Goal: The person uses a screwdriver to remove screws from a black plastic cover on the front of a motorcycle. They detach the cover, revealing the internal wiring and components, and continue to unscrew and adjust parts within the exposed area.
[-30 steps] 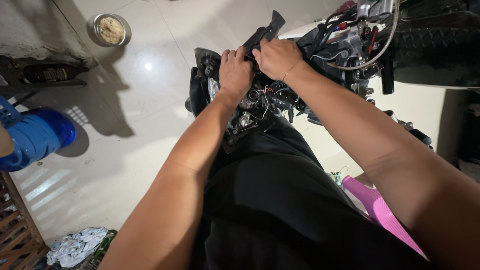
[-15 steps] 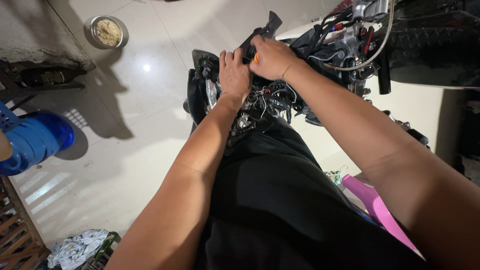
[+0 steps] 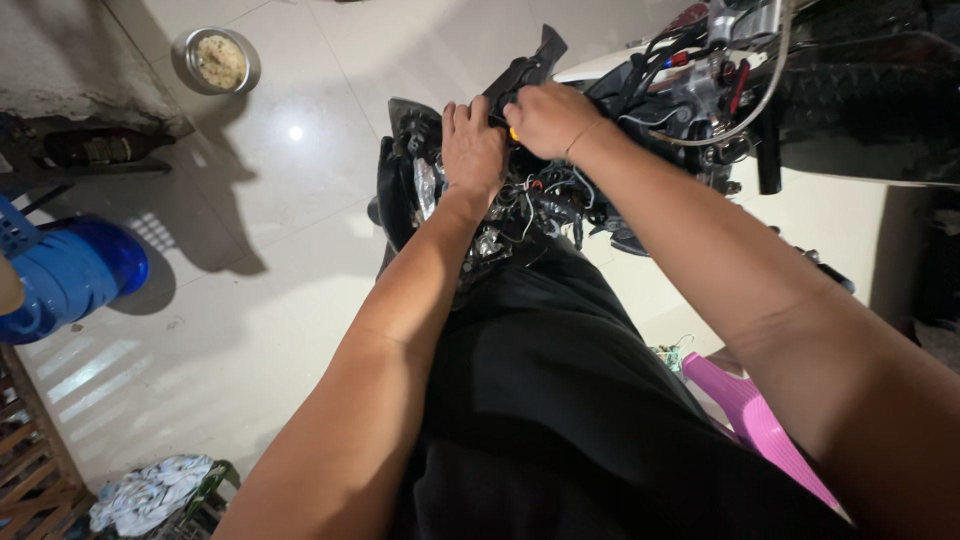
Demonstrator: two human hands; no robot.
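Observation:
A black motorcycle front unit (image 3: 400, 185) with exposed wires and connectors rests against my black-trousered knee. My left hand (image 3: 472, 150) lies flat on top of it, fingers pressed on the wiring. My right hand (image 3: 545, 118) is closed around a tool with a small yellow-orange handle (image 3: 513, 133), held against a black plastic panel (image 3: 525, 68) that sticks up behind the unit. The tool's tip is hidden by my fingers.
A motorcycle with cables and a black tyre (image 3: 860, 110) stands at the upper right. A metal bowl of food (image 3: 218, 60) sits on the glossy tiled floor (image 3: 250, 280), a blue plastic stool (image 3: 70, 280) at left, a pink stool (image 3: 750, 410) under me, rags (image 3: 150, 495) at bottom left.
My right hand has shifted slightly on the black panel, and the yellow-orange handle now shows under it. My left hand stays on the wiring. The view has drifted a little.

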